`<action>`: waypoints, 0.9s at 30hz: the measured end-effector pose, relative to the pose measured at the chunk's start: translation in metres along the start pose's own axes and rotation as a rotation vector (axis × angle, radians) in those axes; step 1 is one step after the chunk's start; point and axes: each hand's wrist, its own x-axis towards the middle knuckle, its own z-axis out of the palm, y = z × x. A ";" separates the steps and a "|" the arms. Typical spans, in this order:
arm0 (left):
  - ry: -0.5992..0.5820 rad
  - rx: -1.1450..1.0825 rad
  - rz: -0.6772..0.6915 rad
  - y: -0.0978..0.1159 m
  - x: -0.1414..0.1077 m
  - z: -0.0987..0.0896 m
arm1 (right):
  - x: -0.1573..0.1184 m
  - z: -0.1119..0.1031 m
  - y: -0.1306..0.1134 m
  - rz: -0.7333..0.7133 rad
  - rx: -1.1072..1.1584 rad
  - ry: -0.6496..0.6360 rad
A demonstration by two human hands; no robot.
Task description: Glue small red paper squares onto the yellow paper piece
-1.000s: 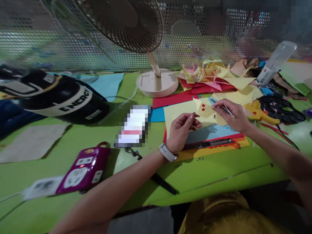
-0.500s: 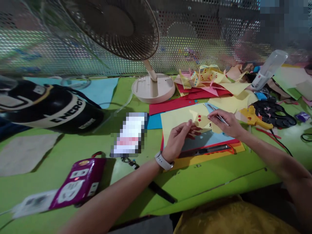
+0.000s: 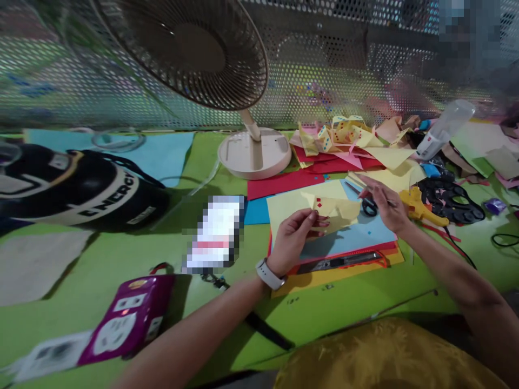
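Note:
Between the thumb and fingers of my left hand [image 3: 295, 232] is a folded piece of yellow paper [image 3: 340, 215] with small red squares near its left end. It is held over the stacked sheets, its right end free. My right hand [image 3: 384, 205] is just right of it, fingers bent around a slim metal tool, apparently tweezers [image 3: 391, 203], mostly hidden by the hand. Beside those fingers, dark-handled scissors [image 3: 368, 207] lie on the light blue sheet [image 3: 383, 233]. A utility knife [image 3: 344, 261] rests along the stack's near edge.
A fan [image 3: 253, 156] stands behind the stack, with a phone [image 3: 217, 232] to the left. Folded yellow paper pieces [image 3: 344, 132] and scraps lie at the back. A yellow glue gun [image 3: 424, 208] and black tray [image 3: 450, 200] are right. A large black bottle [image 3: 101, 189] lies far left.
My right hand has drawn back to the right, off the yellow paper, uncovering the scissors' handles. The paper, still in my left hand, now shows as a longer strip.

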 end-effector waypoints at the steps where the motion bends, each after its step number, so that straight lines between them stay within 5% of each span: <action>1: 0.029 -0.017 0.013 0.000 0.001 -0.001 | 0.002 -0.001 0.001 0.040 0.056 0.038; 7: 0.163 -0.154 0.024 0.004 0.009 -0.004 | 0.006 -0.006 -0.004 0.097 0.335 0.118; 16: 0.034 -0.083 -0.010 0.006 0.003 -0.001 | -0.015 0.013 -0.031 0.092 0.411 -0.520; 27: -0.084 0.101 0.043 0.012 -0.004 0.006 | -0.022 0.022 -0.033 0.192 0.376 -0.575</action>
